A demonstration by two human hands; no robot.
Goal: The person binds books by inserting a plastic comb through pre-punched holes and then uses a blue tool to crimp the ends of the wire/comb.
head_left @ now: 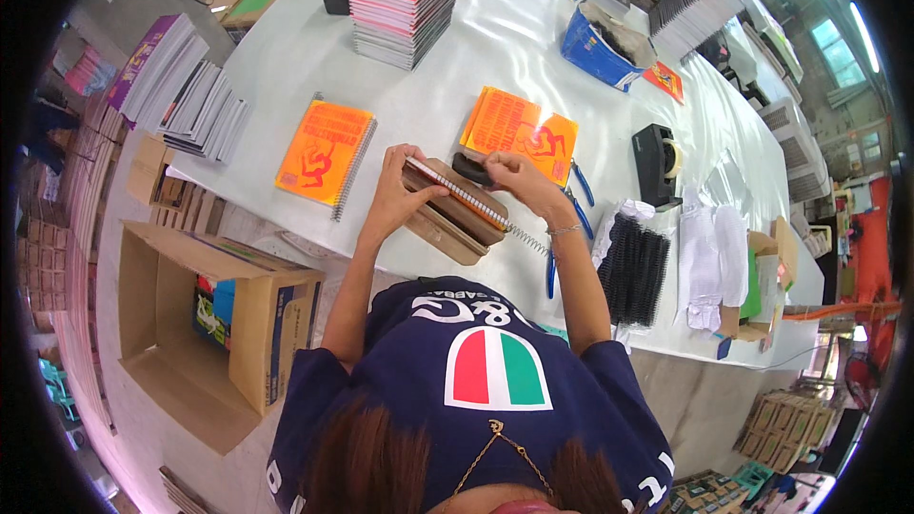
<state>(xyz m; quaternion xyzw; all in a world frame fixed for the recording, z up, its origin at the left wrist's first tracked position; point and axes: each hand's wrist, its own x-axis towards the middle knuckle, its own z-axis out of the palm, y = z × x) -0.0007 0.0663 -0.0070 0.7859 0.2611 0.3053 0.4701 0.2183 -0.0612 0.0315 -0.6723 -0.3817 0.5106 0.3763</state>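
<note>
The brown-covered notebook stands on edge at the near rim of the white surface, held between both hands with its punched spine upward and a wire spiral coil threaded along that spine; the coil's free end trails off to the right of the notebook. The left hand has its grip closed over the notebook's left end, fingers across the cover. The right hand pinches the coil and the notebook's top edge, just beside a black tool or handle I cannot identify.

I judge the notebook light and fairly stiff as a block, though its pages could fan or slip out of line; holding it by the covers near the spine looks safest. The coil seems thin and springy, easily bent.

Beyond the notebook lie two orange bound notebooks, blue pliers, a bundle of black coils and a black tape dispenser. Farther off is a stack of red-covered notebooks. An open cardboard box sits on the floor left of the notebook, and another person works at the surface's far end.
</note>
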